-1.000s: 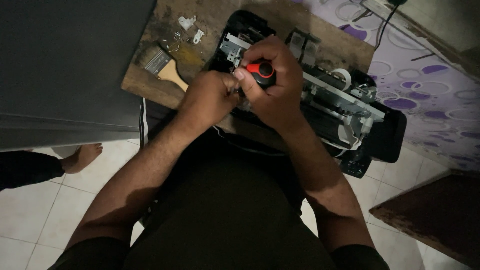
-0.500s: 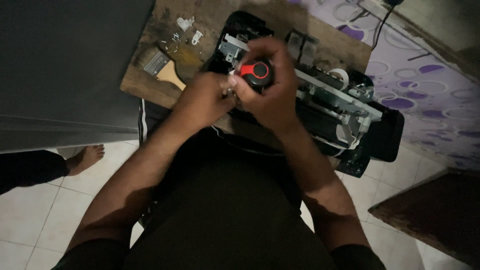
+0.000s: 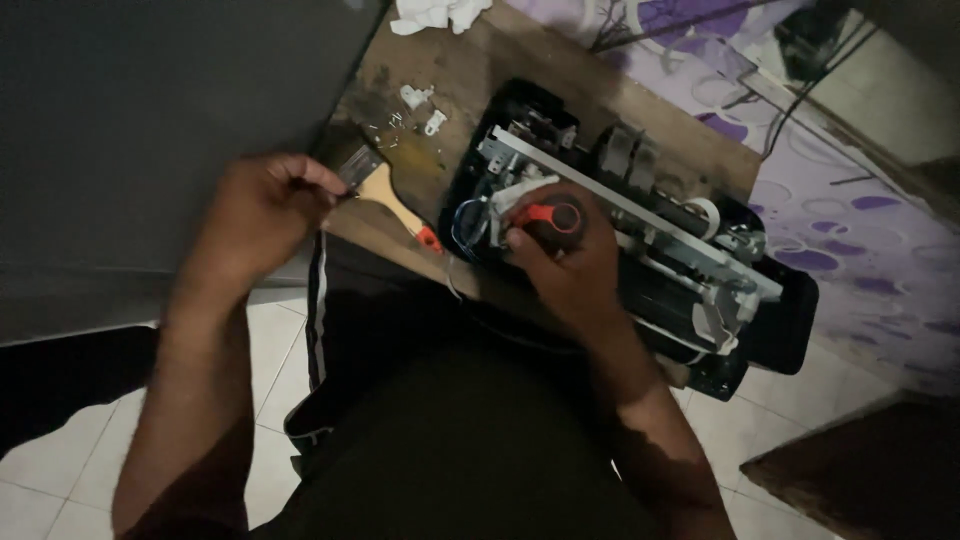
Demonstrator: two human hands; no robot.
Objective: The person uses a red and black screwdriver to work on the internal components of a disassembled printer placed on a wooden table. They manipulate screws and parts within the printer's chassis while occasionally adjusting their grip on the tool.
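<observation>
Head view, looking down. An opened printer (image 3: 640,250) lies aslant on a wooden tabletop (image 3: 660,120), its cover off and its metal rail, rollers and wiring exposed. The right hand (image 3: 565,265) rests on the near-left part of the mechanism, fingers curled shut around a screwdriver (image 3: 548,216) with a red-and-black handle; the tip is hidden under the hand, so whether it sits in a screw cannot be told. The left hand (image 3: 262,212) is well apart from the printer, at the left edge of the tabletop, its fingertips pinched together beside a brush (image 3: 372,180) with a pale wooden handle; something small may be between the fingertips, but it is too dim to tell. Far of the brush lie small white parts (image 3: 420,105) and a scatter of what look like screws, loose on the wood. A white cloth (image 3: 435,14) lies at the far edge. Judged from this, disassembly is well advanced: the casing is off and several pieces are out, while the rail and carriage remain mounted.
</observation>
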